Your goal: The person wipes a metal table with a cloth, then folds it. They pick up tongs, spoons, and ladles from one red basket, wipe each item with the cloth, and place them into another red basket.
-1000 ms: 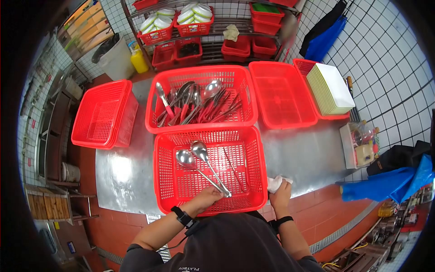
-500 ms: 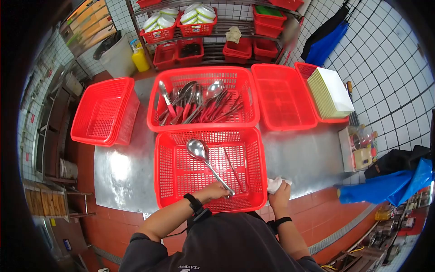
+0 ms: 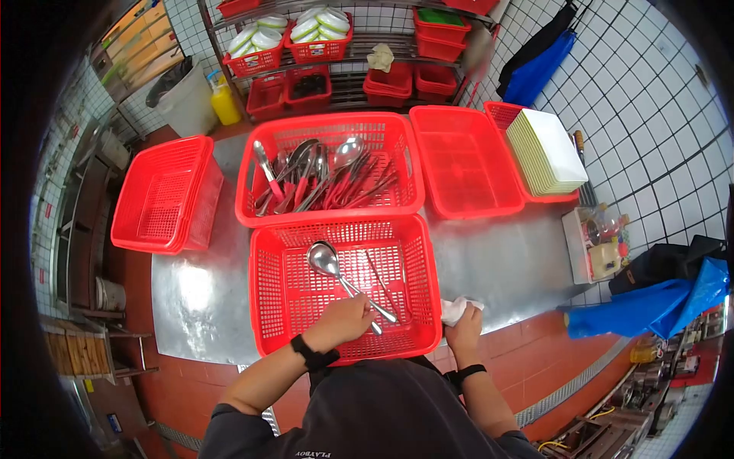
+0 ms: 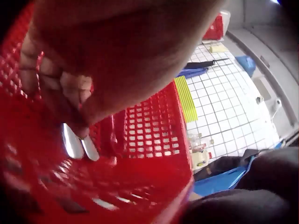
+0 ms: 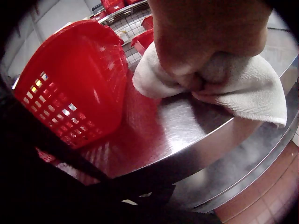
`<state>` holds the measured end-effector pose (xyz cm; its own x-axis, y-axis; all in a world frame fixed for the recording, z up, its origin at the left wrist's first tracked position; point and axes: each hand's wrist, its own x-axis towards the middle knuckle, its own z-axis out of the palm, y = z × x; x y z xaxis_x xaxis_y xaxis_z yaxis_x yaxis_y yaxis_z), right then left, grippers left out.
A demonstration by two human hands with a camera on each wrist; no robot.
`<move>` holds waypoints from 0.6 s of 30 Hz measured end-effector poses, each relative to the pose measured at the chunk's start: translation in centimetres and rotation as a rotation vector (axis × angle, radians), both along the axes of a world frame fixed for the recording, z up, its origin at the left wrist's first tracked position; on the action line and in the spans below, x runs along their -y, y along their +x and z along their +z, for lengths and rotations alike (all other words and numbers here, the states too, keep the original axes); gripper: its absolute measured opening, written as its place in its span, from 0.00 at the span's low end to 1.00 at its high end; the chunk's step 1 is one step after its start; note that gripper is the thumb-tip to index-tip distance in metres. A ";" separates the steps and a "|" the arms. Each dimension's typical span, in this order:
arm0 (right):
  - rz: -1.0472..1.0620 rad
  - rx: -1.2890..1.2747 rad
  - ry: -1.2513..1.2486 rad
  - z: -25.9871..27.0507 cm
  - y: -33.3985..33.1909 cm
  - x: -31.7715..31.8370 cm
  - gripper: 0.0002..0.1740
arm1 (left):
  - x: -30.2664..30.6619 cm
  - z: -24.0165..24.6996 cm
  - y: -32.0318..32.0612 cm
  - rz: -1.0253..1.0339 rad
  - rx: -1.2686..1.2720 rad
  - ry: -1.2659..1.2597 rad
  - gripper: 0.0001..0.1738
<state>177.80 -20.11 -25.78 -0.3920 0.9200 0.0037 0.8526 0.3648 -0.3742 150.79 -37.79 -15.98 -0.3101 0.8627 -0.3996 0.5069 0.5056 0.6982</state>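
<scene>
In the head view, my left hand (image 3: 348, 317) is over the near red basket (image 3: 260, 306), its fingers at the handles of two metal spoons (image 3: 323, 258). The spoon bowls overlap and point away from me. Two shiny handle ends (image 4: 72, 142) stick out below the curled fingers in the left wrist view; the palm hides the rest. A thin dark stick (image 3: 380, 273) lies in the same basket, right of the spoons. Beside the basket's right wall, my right hand (image 3: 464, 338) grips a bunched white cloth (image 5: 247, 88) at the metal table's front edge.
Behind stands a red basket (image 3: 409, 187) full of spoons and other utensils (image 3: 321, 176). Stacked red baskets (image 3: 157, 199) are at the left of the metal table (image 3: 195, 306). A shallow red tray (image 3: 466, 168), stacked pale plates (image 3: 547, 153) and a box of bottles (image 3: 600, 245) line the right.
The two spoons, spread apart at first, came together with bowls overlapping. My left hand has moved up the handles from their ends. The right hand keeps the cloth at the table's edge.
</scene>
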 end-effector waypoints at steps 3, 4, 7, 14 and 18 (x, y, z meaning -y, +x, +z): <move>0.001 -0.017 -0.006 0.3 -0.2 0.2 0.39 | -0.2 12.4 -1.2 -0.072 0.161 0.271 0.13; 0.001 -0.020 0.034 -0.1 -0.1 0.1 0.38 | 0.4 15.9 -1.6 -0.200 0.023 0.429 0.13; 0.012 -0.006 0.072 -0.7 0.1 -0.1 0.37 | 3.2 25.5 -1.1 -0.659 -0.353 0.632 0.14; 0.010 0.039 0.040 0.9 -0.5 0.0 0.40 | 2.6 15.4 -0.5 -0.059 0.080 0.402 0.17; 0.032 0.046 0.086 0.7 -0.9 0.2 0.40 | 6.6 28.3 -0.8 -0.542 0.093 0.255 0.15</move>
<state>176.89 -20.30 -25.11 -0.4230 0.9039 0.0633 0.8556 0.4215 -0.3007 149.94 -44.41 12.34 0.2268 0.9601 -0.1634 0.5764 0.0029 0.8172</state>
